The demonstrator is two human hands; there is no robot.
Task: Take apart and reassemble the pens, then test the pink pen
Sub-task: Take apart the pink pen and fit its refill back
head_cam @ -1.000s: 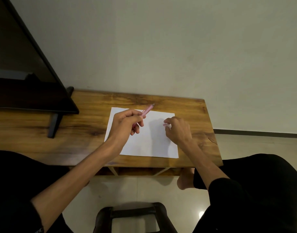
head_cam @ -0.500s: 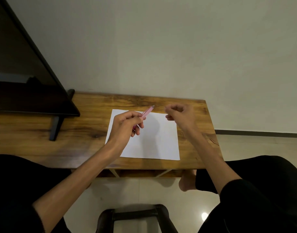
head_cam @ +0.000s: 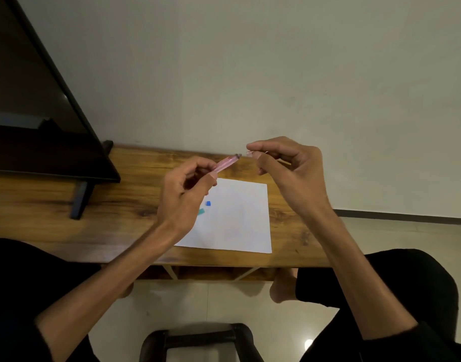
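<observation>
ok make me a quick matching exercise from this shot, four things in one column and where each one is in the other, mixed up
Things
1. pink pen barrel
2. small pink pen piece
3. blue piece
4. white paper

Places
A. lying flat on the wooden table
B. pinched at the fingertips of the right hand
C. lying on the sheet, just right of the left wrist
D. held up above the table in the left hand

Pairs: 1-D, 2-B, 3-C, 4-A
</observation>
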